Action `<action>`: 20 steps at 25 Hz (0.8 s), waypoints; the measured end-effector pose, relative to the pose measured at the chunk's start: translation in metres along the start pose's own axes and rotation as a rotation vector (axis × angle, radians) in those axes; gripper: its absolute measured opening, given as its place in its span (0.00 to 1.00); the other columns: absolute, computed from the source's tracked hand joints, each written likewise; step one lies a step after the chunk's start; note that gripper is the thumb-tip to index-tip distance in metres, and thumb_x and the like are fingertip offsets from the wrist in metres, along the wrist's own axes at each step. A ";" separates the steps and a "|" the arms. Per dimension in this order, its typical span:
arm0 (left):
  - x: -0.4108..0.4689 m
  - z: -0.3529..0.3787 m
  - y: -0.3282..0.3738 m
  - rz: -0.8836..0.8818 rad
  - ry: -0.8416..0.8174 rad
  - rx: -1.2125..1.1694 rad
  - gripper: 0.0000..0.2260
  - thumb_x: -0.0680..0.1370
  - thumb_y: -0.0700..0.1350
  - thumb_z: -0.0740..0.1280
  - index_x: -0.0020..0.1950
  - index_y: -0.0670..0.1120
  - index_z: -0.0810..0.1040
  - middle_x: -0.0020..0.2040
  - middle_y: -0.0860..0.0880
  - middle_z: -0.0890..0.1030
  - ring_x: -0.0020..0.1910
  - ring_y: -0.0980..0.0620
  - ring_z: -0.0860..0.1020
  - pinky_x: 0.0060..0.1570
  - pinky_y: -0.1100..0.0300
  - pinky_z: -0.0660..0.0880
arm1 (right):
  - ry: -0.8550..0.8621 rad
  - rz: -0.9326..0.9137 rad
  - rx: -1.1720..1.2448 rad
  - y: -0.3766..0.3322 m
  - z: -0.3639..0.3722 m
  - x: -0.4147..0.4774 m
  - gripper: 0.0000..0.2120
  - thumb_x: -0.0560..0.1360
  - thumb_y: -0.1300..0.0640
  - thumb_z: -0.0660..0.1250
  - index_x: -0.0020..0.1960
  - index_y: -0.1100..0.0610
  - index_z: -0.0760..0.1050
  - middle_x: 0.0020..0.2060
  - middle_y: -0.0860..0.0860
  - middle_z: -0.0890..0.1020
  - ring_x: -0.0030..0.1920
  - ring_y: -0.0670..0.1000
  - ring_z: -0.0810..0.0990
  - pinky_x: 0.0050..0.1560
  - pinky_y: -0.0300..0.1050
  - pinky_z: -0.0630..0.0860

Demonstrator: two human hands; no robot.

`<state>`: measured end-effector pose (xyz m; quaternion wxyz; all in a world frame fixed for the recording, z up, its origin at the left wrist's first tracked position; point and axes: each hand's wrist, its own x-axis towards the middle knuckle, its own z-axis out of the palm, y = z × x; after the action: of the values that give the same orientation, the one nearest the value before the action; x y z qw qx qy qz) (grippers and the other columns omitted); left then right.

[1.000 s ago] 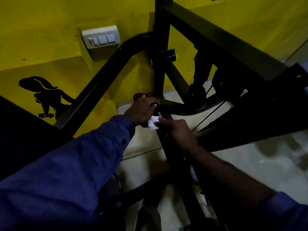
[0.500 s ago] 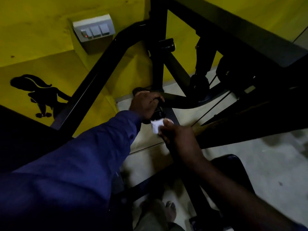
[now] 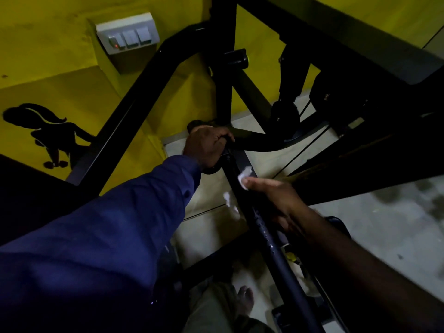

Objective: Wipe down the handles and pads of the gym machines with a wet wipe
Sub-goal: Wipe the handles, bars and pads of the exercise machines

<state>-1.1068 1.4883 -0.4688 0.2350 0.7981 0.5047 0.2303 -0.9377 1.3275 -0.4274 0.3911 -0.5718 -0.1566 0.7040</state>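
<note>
A black gym machine fills the view, dimly lit. My left hand [image 3: 207, 146] grips its black handle [image 3: 195, 123] where several bars meet. My right hand [image 3: 276, 200] is wrapped round the slanted black bar [image 3: 271, 246] below that joint, with a white wet wipe [image 3: 243, 176] held against the bar. White bits of the wipe also show under the hand on the bar's left side. My right hand is blurred by motion.
A white switch box [image 3: 127, 33] hangs on the yellow wall [image 3: 60, 80] at upper left. Black frame tubes [image 3: 134, 109] cross the view. Thin cables [image 3: 302, 150] run on the right. My bare foot [image 3: 243, 300] stands on the grey floor [image 3: 384, 224].
My right hand has slid with the wipe down the slanted bar, away from my left hand. My left hand keeps its grip on the handle.
</note>
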 end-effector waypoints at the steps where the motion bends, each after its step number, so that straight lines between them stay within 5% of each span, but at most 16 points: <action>1: 0.000 0.000 0.000 0.004 0.002 0.004 0.15 0.76 0.46 0.59 0.49 0.52 0.86 0.46 0.49 0.85 0.46 0.48 0.79 0.48 0.58 0.68 | -0.066 0.079 0.089 -0.007 0.008 0.022 0.17 0.78 0.56 0.73 0.60 0.68 0.81 0.47 0.63 0.87 0.44 0.60 0.88 0.42 0.49 0.85; 5: 0.000 0.000 0.000 0.016 -0.004 0.020 0.16 0.76 0.46 0.59 0.49 0.52 0.86 0.45 0.50 0.86 0.46 0.48 0.80 0.52 0.55 0.72 | -0.269 0.279 0.188 -0.009 0.005 0.074 0.18 0.82 0.47 0.66 0.59 0.62 0.78 0.48 0.58 0.83 0.39 0.54 0.84 0.37 0.47 0.83; 13: 0.003 0.006 -0.010 0.014 -0.010 0.029 0.17 0.76 0.50 0.57 0.50 0.55 0.85 0.44 0.50 0.84 0.43 0.52 0.76 0.47 0.58 0.66 | -0.386 0.379 0.250 -0.002 -0.006 0.085 0.21 0.81 0.52 0.61 0.65 0.66 0.76 0.50 0.59 0.84 0.45 0.53 0.85 0.47 0.48 0.84; 17: 0.003 0.000 -0.003 0.031 -0.004 0.035 0.16 0.76 0.46 0.59 0.50 0.53 0.86 0.40 0.54 0.79 0.42 0.53 0.73 0.47 0.59 0.62 | -0.382 0.302 0.131 0.003 -0.011 0.066 0.22 0.83 0.46 0.60 0.63 0.64 0.77 0.48 0.59 0.83 0.41 0.54 0.83 0.45 0.48 0.82; 20: 0.002 -0.003 0.001 0.023 -0.005 0.036 0.16 0.76 0.46 0.59 0.50 0.52 0.86 0.39 0.53 0.76 0.43 0.51 0.74 0.46 0.59 0.62 | -0.233 -0.046 -0.215 0.032 -0.037 0.010 0.15 0.81 0.50 0.67 0.59 0.58 0.84 0.54 0.56 0.86 0.52 0.53 0.85 0.56 0.50 0.78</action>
<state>-1.1073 1.4899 -0.4653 0.2192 0.8085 0.4991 0.2217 -0.9159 1.3056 -0.4665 0.3228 -0.5211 -0.2883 0.7356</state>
